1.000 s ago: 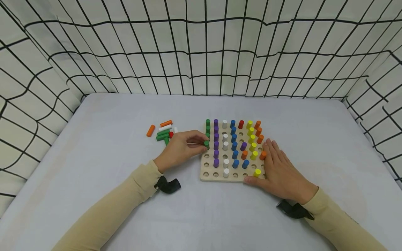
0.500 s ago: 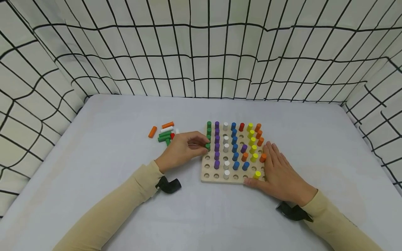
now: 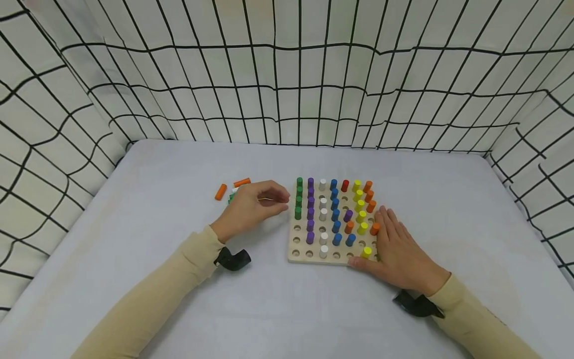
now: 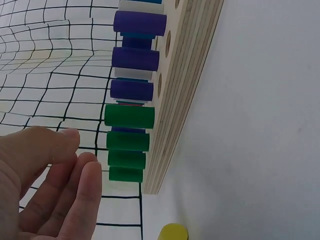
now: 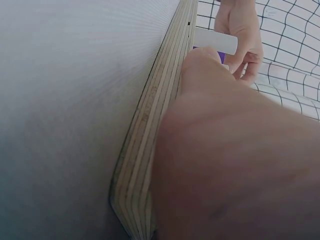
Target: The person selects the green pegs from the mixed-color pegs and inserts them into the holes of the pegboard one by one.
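Observation:
A wooden pegboard [image 3: 316, 260] holds upright pegs in coloured columns. Its leftmost column has several green pegs [image 3: 298, 213] at the far end, with bare holes nearer the front. Just left of these pegs is my left hand [image 3: 248, 207], thumb and fingers loosely bent and apart. Nothing is between them in the left wrist view, where the nearest green peg [image 4: 129, 116] stands clear of the fingertips. My right hand [image 3: 403, 252] rests along the board's right side, fingers straight, the thumb at the front edge. Beside the green column stand purple pegs [image 3: 310, 226].
Loose pegs lie left of the board, partly hidden behind my left hand, among them an orange peg [image 3: 220, 192]. A yellow peg end [image 4: 173, 232] shows low in the left wrist view. Black wire mesh [image 3: 299, 89] borders the white table [image 3: 287, 309].
My left hand has let go of the nearest green peg, which stays in the board, and has drawn back left. The right hand stays against the board. The head view has tilted slightly upward.

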A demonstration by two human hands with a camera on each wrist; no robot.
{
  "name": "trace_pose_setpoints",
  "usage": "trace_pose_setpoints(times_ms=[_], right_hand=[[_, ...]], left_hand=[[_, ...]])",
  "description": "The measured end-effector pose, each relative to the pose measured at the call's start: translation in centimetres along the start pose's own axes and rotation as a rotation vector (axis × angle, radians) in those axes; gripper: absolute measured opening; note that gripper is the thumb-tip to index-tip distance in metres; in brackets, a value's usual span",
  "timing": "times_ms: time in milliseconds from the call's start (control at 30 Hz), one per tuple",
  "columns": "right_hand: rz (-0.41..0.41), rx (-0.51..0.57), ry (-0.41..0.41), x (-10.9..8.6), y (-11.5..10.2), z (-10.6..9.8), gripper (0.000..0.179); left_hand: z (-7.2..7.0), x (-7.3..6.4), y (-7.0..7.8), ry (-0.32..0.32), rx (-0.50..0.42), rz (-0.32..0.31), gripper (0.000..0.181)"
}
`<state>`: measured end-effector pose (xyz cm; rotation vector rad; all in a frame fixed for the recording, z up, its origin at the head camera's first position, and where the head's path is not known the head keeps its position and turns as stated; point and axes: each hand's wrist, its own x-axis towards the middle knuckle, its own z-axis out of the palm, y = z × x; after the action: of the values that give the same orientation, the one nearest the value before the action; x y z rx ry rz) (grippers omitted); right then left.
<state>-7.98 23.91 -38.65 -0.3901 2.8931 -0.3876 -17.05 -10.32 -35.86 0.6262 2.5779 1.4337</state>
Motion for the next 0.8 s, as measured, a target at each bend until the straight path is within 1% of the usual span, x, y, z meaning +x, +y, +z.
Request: trace_pose_setpoints(times_ms=[133,233,500,667,800], right_hand=[[0.002,-0.001,0.001,0.0,-0.1,0.0,0.13],[0.002,-0.001,0.003,0.0,-0.1,0.0,0.13],[0.001,0.002,0.002,-0.1,0.0,0.2,0.13],[-0.002,-0.004,0.004,-0.1,0.0,0.2,0.13],[-0.003,-0.008,0.002,-0.1,-0.1,0.0,0.129]], left_hand=[[-1.0,-0.4,0.0,0.016,0.019,0.02,0.022],[-1.8,-0.7,0.0,0.016,0.036,0.032,0.025],[-3.4,-1.2,-0.3,0.04,0.118,0.077,0.026],[-4.3,-1.5,-0.7,0.034,0.134,0.08,0.026],[-5.0,-1.7,-1.3,0.032,0.168,0.076,0.028]])
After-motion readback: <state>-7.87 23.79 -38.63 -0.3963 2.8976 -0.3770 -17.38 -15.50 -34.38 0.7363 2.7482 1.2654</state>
